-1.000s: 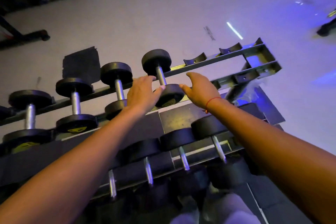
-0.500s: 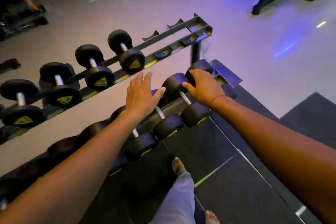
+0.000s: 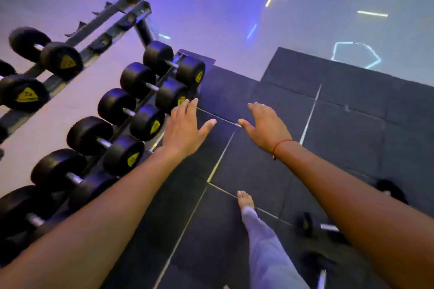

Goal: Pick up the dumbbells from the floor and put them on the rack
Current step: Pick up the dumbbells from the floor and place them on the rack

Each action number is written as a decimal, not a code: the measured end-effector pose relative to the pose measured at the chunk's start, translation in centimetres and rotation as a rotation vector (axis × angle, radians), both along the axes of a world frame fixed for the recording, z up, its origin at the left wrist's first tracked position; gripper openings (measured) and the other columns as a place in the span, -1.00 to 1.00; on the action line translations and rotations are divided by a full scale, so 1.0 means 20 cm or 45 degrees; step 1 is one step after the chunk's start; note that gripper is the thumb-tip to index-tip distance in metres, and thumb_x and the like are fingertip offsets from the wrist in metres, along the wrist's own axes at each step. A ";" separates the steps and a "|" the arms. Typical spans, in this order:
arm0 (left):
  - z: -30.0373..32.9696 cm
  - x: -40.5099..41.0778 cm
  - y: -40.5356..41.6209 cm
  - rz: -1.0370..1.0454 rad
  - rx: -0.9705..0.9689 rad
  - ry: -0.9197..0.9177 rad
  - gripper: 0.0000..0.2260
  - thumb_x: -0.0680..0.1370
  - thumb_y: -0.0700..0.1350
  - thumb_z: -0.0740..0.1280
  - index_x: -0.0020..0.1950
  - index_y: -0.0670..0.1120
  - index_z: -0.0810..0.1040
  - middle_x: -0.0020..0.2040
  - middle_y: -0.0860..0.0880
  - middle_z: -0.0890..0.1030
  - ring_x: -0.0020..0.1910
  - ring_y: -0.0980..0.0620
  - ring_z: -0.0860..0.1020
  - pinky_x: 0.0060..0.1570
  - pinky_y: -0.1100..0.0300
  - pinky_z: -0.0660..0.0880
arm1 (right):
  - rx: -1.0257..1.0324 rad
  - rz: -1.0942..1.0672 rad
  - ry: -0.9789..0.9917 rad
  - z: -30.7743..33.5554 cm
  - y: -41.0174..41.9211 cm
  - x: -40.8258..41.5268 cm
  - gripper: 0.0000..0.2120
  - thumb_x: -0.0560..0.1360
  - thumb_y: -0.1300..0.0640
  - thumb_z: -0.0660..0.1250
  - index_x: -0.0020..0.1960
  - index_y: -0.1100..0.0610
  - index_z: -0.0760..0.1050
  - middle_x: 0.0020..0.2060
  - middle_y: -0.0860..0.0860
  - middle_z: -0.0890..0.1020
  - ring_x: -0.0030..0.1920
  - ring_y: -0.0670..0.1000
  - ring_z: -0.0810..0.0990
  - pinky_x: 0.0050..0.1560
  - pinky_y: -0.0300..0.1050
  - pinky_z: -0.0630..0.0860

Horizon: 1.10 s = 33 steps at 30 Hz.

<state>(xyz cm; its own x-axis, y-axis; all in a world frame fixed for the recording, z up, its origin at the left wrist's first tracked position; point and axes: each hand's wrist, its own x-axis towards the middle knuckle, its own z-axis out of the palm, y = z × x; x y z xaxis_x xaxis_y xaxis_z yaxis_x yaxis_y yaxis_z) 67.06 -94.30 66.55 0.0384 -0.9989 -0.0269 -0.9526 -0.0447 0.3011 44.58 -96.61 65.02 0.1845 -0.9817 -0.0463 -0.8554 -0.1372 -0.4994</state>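
Covering the lower right: black rubber floor mats (image 3: 340,129) with pale seams, grey floor beyond under blue-purple light. Left side: two-tier dumbbell rack (image 3: 112,19), upper rail end cradles vacant, lower tier packed with a row of black dumbbells (image 3: 141,122) with yellow badges. Both arms stretched forward over the mats. Left hand (image 3: 185,128) flat, fingers spread wide, holding nothing, just beside the rack's near edge. Right hand (image 3: 267,125) likewise splayed, nothing in it, red string bracelet (image 3: 280,144) at the wrist. On the mat, lower right: floor dumbbell (image 3: 314,226), partly hidden by the right forearm. Bare foot (image 3: 245,200) stepping mid-mat.
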 end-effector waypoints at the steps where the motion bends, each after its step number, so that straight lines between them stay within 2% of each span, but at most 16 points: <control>1: -0.04 -0.08 0.09 -0.051 0.007 -0.016 -0.27 0.52 0.32 0.19 0.54 -0.10 0.17 0.51 -0.16 0.27 0.47 -0.17 0.24 0.42 -0.10 0.25 | 0.012 -0.044 -0.005 -0.04 0.14 -0.09 -0.45 0.54 -0.14 0.24 0.41 0.13 0.30 0.40 0.12 0.38 0.43 0.13 0.28 0.33 0.18 0.36; 6: -0.15 -0.56 0.58 -0.231 0.150 -0.035 -0.29 0.53 0.32 0.18 0.54 -0.08 0.18 0.52 -0.16 0.26 0.47 -0.18 0.24 0.39 -0.10 0.26 | 0.146 -0.207 0.024 -0.19 0.80 -0.53 -0.43 0.54 -0.15 0.22 0.42 0.13 0.28 0.41 0.12 0.37 0.43 0.11 0.28 0.35 0.16 0.35; 12: -0.36 -1.15 0.91 -0.408 0.264 -0.045 -0.33 0.54 0.31 0.19 0.52 -0.07 0.23 0.50 -0.13 0.29 0.46 -0.16 0.26 0.36 -0.09 0.29 | 0.277 -0.413 0.042 -0.40 1.30 -1.08 -0.42 0.54 -0.18 0.20 0.43 0.12 0.26 0.42 0.08 0.36 0.44 0.10 0.27 0.33 0.14 0.37; 17: -0.81 -1.64 1.23 -0.490 0.483 -0.069 -0.32 0.52 0.32 0.19 0.51 -0.06 0.24 0.50 -0.13 0.30 0.46 -0.16 0.26 0.38 -0.09 0.29 | 0.426 -0.519 -0.067 -0.79 1.69 -1.47 -0.43 0.54 -0.16 0.21 0.42 0.16 0.28 0.39 0.12 0.40 0.41 0.12 0.30 0.36 0.10 0.34; 21: -1.16 -1.97 1.42 -0.539 0.646 -0.107 -0.34 0.54 0.32 0.18 0.51 -0.06 0.25 0.49 -0.11 0.32 0.44 -0.16 0.28 0.35 -0.08 0.30 | 0.674 -0.497 -0.015 -1.15 1.99 -1.71 -0.44 0.53 -0.16 0.20 0.42 0.12 0.27 0.41 0.07 0.37 0.43 0.09 0.27 0.33 0.11 0.37; 29: -1.63 -2.24 1.59 -0.374 0.960 -0.002 -0.39 0.55 0.29 0.18 0.47 -0.05 0.30 0.42 -0.14 0.41 0.39 -0.19 0.33 0.31 -0.09 0.32 | 0.977 -0.553 0.008 -1.53 2.20 -1.98 -0.51 0.53 -0.12 0.21 0.32 0.17 0.35 0.32 0.13 0.46 0.35 0.17 0.37 0.29 0.14 0.39; 33: -1.94 -2.29 1.61 -0.348 1.089 -0.042 -0.40 0.55 0.29 0.18 0.46 -0.04 0.32 0.41 -0.15 0.42 0.38 -0.20 0.34 0.30 -0.09 0.33 | 1.011 -0.578 -0.031 -1.81 2.15 -2.04 -0.52 0.54 -0.11 0.20 0.32 0.18 0.35 0.32 0.14 0.45 0.35 0.17 0.37 0.32 0.09 0.36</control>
